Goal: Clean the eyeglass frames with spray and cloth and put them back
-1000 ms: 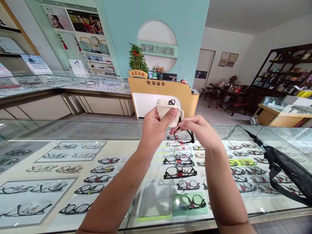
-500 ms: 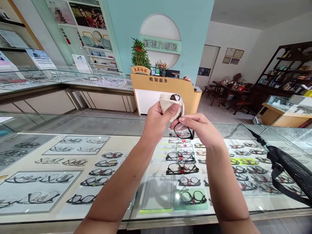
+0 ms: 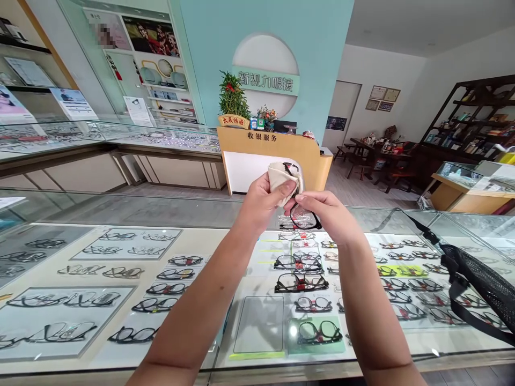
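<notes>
Above the glass counter, my left hand [image 3: 263, 198] is closed around a cream cloth [image 3: 278, 182], which is folded over one end of a pair of black-framed eyeglasses [image 3: 306, 219]. The thumb presses the cloth from the near side. My right hand [image 3: 325, 209] pinches the frame near its middle between thumb and fingers. One lens hangs below the right fingers in plain sight; the other is mostly covered by the cloth, and a dark part of the frame sticks out at the cloth's top.
Under the glass counter top [image 3: 120, 212] lie rows of eyeglasses [image 3: 301, 282]. A black mesh bag with a strap [image 3: 478, 284] rests on the right side. Beyond stand a wooden cashier desk [image 3: 317, 171], more display cases [image 3: 169, 140] and a dark wooden shelf [image 3: 454, 112].
The cloth has been wrapped closer around the upper part of the eyeglasses, its top edge less spread. Both hands stay nearly in place; the view has tilted slightly upward.
</notes>
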`<state>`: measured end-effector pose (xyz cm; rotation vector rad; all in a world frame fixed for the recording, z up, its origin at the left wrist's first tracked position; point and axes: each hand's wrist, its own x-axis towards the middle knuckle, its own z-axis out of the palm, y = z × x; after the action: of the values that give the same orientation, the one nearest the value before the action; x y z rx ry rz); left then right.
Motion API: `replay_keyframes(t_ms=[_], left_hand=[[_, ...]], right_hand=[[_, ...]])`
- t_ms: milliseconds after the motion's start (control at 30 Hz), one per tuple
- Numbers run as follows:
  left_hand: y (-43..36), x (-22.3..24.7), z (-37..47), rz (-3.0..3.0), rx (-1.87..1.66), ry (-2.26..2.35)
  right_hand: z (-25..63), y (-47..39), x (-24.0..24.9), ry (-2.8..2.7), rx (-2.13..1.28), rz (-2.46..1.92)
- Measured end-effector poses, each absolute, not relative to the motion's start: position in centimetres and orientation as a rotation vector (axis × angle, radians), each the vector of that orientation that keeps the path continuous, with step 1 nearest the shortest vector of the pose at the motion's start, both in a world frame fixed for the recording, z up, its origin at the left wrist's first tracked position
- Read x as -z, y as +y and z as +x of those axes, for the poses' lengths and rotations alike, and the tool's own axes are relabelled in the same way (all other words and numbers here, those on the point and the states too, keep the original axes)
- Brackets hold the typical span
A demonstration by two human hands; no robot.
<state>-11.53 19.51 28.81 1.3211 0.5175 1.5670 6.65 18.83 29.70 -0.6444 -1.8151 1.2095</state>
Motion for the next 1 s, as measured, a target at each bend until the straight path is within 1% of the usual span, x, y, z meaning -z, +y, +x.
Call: replay_keyframes(t_ms=[67, 133, 300, 433, 567, 700, 867, 1000], left_hand=[[19.8, -28.5, -11.2, 1.240, -1.690, 0.585], [20.0, -28.3, -11.3, 1.178, -1.701, 0.642], [20.5, -28.7, -11.9, 1.114, -1.387, 0.539], [20.9, -29.0, -12.0, 0.876, -1.326, 0.509], [21.0, -29.1, -12.4, 0.727, -1.293, 0.478], [20.7, -29.2, -12.8, 0.714, -1.264, 0.435], [20.4, -29.1, -12.8, 0.766, -1.316, 0.521], [20.3, -29.0, -12.8, 0.823, -1.284, 0.505]], right_hand=[[6.5, 18.7, -29.6, -1.846, -1.190, -0.682], [6.3, 18.8, -29.6, -1.854, -1.188, -0.686], [6.1, 20.2, -29.1, -1.723, -1.234, -0.622], [6.3, 21.4, -28.7, -1.629, -1.232, -0.626], [6.7, 21.4, -28.8, -1.536, -1.098, -0.703], [7.1, 20.9, -29.2, -1.516, -1.015, -0.738], [7.0, 20.5, -29.3, -1.505, -1.019, -0.641], [7.1, 20.1, -29.5, -1.495, -1.010, -0.639]])
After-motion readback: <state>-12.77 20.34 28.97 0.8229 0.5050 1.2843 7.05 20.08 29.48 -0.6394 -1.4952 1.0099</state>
